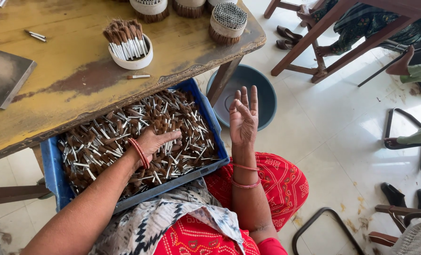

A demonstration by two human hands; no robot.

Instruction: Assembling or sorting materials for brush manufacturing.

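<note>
Brush heads sorted from the blue crate (pixel 54 165).
Left hand (pixel 154 141) is laid on the brush heads (pixel 172 118) inside the crate, fingers loosely curled over them; right hand (pixel 243 118) is raised beside the crate, fingers spread, empty.

The blue crate (pixel 54 165) runs partly under the table (pixel 68 85); the bundles (pixel 187 7) are cut by the top edge.

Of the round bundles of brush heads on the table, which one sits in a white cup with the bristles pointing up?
The bundle in the white cup, nearest the table's front edge. Its brown bristles point up; the other bundles along the far edge show metal ends or bristles down.
</note>
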